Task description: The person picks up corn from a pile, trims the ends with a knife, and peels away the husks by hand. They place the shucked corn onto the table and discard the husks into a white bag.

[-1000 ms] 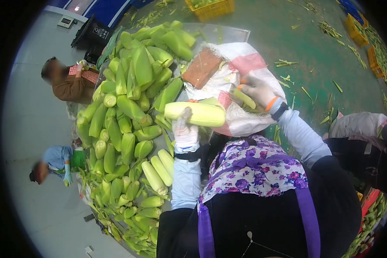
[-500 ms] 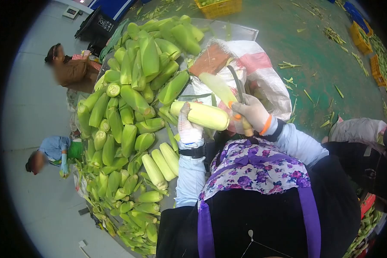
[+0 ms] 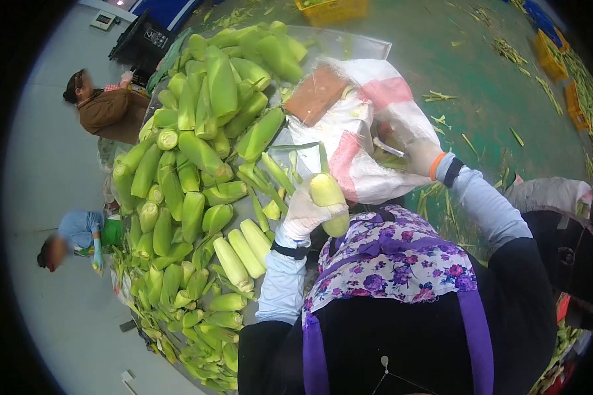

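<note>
My left hand [image 3: 308, 209], gloved in white, is closed around a pale green ear of corn [image 3: 329, 191]. The ear stands tilted, its rounded end toward me. My right hand [image 3: 420, 158], also gloved and with an orange cuff, reaches into the mouth of a white and pink woven sack [image 3: 392, 89]. A narrow pale piece [image 3: 388, 147] sticks out from its fingers; what it is I cannot make out. Three trimmed ears of corn [image 3: 246, 252] lie side by side left of my left forearm.
A large heap of green corn in husks [image 3: 197, 155] covers the table to the left. A brown block [image 3: 316, 94] rests on the sack. Two people [image 3: 112, 112] work across the heap. Yellow crates [image 3: 336, 12] and husk scraps lie on the green floor.
My right hand has moved right, from beside the ear into the sack's mouth, and the husk leaf it held is out of sight. My left hand has turned the ear from lying crosswise to end-on.
</note>
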A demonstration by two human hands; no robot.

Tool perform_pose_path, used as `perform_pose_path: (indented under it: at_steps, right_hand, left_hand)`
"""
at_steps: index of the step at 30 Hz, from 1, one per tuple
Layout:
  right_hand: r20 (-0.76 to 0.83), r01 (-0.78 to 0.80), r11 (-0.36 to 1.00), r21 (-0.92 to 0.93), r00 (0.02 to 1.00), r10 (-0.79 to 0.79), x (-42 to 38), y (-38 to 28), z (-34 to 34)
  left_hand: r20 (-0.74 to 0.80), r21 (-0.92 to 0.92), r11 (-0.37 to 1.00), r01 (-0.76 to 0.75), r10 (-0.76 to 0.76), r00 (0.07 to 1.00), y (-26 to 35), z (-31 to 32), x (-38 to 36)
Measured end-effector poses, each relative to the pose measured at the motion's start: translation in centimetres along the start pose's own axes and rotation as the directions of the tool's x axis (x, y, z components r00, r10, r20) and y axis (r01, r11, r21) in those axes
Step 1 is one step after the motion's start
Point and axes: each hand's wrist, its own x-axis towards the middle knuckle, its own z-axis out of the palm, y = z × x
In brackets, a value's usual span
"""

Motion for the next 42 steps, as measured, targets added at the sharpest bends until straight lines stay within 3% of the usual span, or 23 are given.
perform_pose_path:
  at_steps: [3, 6, 7, 10, 15, 18, 22, 25, 28, 34, 42]
  right_hand:
    - [-0.369, 0.338, 0.92, 0.201, 0.896, -0.248, -2.9, -1.7, -3.2]
    - [-0.542, 0.645, 0.714, 0.274, 0.716, -0.439, -5.8, -3.5, -6.8]
    - [-0.427, 0.54, 0.799, 0.263, 0.808, -0.406, -7.3, -4.2, -7.9]
    - [-0.374, 0.418, 0.906, 0.068, 0.852, -0.366, -7.9, -4.4, -6.4]
    - [-0.479, 0.485, 0.87, 0.091, 0.787, -0.389, -9.3, -7.1, -7.2]
    - [-0.37, 0.402, 0.909, 0.112, 0.866, -0.337, -8.5, -7.7, -6.3]
    - [-0.412, 0.386, 0.913, 0.135, 0.86, -0.303, -8.0, -7.9, -4.8]
    - [-0.357, 0.335, 0.932, 0.139, 0.895, -0.268, -7.4, -7.6, -4.2]
    - [-0.377, 0.326, 0.939, 0.114, 0.888, -0.263, -7.1, -7.4, -3.7]
    - [-0.433, 0.335, 0.936, 0.108, 0.863, -0.259, -7.1, -6.9, -3.1]
    - [-0.445, 0.307, 0.942, 0.136, 0.868, -0.219, -6.8, -5.8, -2.5]
  left_hand:
    - [-0.02, -0.049, 0.998, -0.037, 0.036, 0.999, -0.7, 1.5, 0.4]
    - [-0.015, -0.173, 0.984, -0.041, 0.039, 0.999, -2.5, 2.0, 1.3]
    - [-0.003, -0.226, 0.974, -0.032, 0.033, 0.999, -2.9, 2.2, 1.6]
    - [0.073, -0.214, 0.977, 0.014, 0.002, 0.997, -3.5, 2.9, 2.1]
    - [0.086, -0.138, 0.99, -0.005, 0.017, 0.996, -4.1, 3.6, 2.7]
    - [0.12, -0.179, 0.984, -0.002, 0.023, 0.993, -3.5, 4.6, 3.0]
    - [0.128, -0.185, 0.983, 0.004, 0.02, 0.992, -4.0, 5.2, 3.4]
    - [0.153, -0.153, 0.988, 0.013, 0.011, 0.988, -4.9, 5.0, 4.1]
    - [0.151, -0.202, 0.979, 0.042, -0.011, 0.989, -3.2, 6.0, 3.7]
    - [0.104, 0.002, 1.0, -0.011, 0.011, 0.994, -2.4, 7.2, 4.4]
    - [0.099, -0.015, 1.0, 0.008, -0.007, 0.995, -1.4, 8.5, 5.1]
